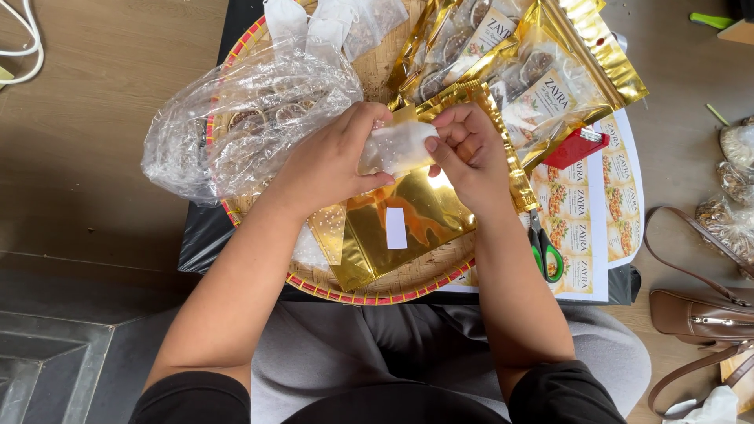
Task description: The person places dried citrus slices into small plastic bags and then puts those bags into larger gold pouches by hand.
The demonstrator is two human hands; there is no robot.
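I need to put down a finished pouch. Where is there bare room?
Bare floor left of the plastic bag, and floor between label sheets and handbag. The tray is crowded: both hands, gold pouches.

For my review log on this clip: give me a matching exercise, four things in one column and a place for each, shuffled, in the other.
Things:
1. small white sachet
2. green-handled scissors
3. crumpled clear plastic bag
4. brown leather handbag

Places:
A. on the floor, far right
B. between both hands (left hand, right hand)
C. left part of the round woven tray
D. on the printed label sheets, right of the tray

Pairs: 1-B, 2-D, 3-C, 4-A
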